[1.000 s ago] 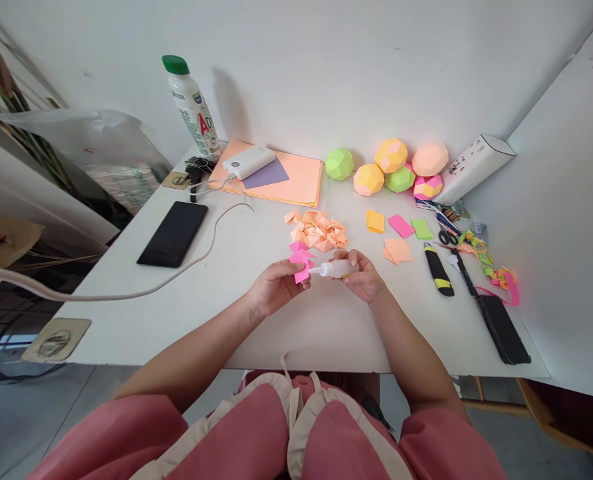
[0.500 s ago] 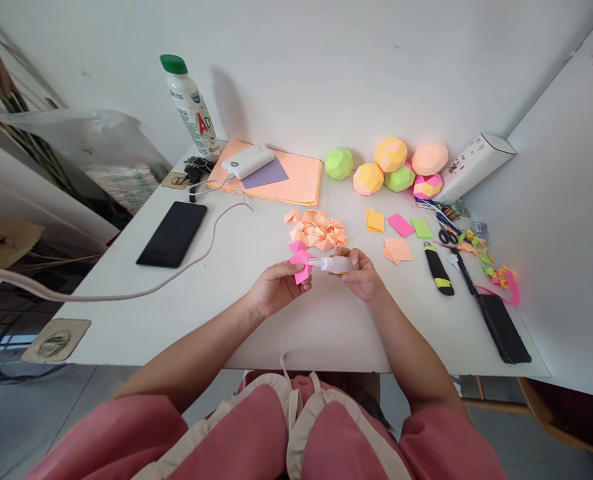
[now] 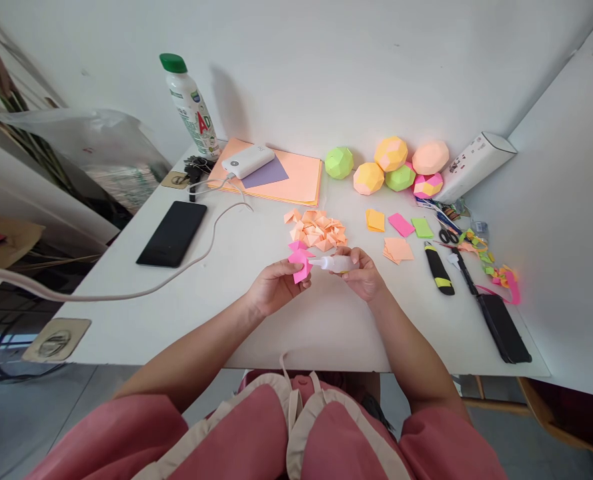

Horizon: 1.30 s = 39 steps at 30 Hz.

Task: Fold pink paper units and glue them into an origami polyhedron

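My left hand point(image 3: 276, 287) pinches a folded pink paper piece point(image 3: 301, 263) between thumb and fingers, above the white table. In my right hand point(image 3: 363, 275) is a small white glue bottle point(image 3: 339, 264), lying sideways with its thin nozzle pointing left. The nozzle tip meets the right side of the pink paper; whether glue is coming out is too small to tell. Just beyond both hands lies a pile of folded peach paper pieces point(image 3: 321, 229).
Several faceted paper balls point(image 3: 391, 155) sit along the wall. Small paper stacks point(image 3: 398, 249), a cutter point(image 3: 439, 268) and scissors point(image 3: 447, 235) lie to the right. At left are a black phone point(image 3: 172, 233), a cable point(image 3: 196, 263), a power bank point(image 3: 249, 161) and a bottle point(image 3: 191, 107).
Almost nothing differs. My hands, the pink paper and the glue bottle stay in nearly the same position, the nozzle still at the paper.
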Each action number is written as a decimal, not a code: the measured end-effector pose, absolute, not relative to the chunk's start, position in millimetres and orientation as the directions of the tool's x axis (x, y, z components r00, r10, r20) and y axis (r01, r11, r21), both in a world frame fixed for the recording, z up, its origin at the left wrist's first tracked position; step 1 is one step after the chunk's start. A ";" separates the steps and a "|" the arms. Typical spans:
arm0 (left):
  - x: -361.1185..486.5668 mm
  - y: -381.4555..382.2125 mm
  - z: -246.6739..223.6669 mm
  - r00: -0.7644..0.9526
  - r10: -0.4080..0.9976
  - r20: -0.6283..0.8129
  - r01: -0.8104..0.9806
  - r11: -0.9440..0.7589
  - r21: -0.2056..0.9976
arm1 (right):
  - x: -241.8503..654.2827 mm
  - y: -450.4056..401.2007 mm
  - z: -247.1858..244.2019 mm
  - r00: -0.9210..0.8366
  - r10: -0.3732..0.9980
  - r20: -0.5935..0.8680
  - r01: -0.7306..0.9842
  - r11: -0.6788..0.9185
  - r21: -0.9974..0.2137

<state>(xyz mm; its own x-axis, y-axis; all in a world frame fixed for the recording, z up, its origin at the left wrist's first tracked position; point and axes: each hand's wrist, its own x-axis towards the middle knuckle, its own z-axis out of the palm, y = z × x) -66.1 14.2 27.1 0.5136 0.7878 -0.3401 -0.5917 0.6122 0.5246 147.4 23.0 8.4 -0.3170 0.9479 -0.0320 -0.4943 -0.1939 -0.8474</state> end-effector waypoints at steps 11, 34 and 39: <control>-68.3 16.2 21.4 0.516 0.798 -0.312 -0.605 0.597 0.526 | 146.3 22.5 13.9 -0.339 0.939 -0.051 -0.441 -0.207 -0.873; -67.0 16.4 25.3 0.457 0.816 -0.353 -0.636 0.578 0.512 | 152.4 20.7 17.0 -0.394 0.909 -0.136 -0.343 -0.283 -0.896; -66.8 16.6 27.3 0.445 0.819 -0.361 -0.645 0.573 0.506 | 152.2 20.3 16.4 -0.397 0.906 -0.147 -0.349 -0.297 -0.889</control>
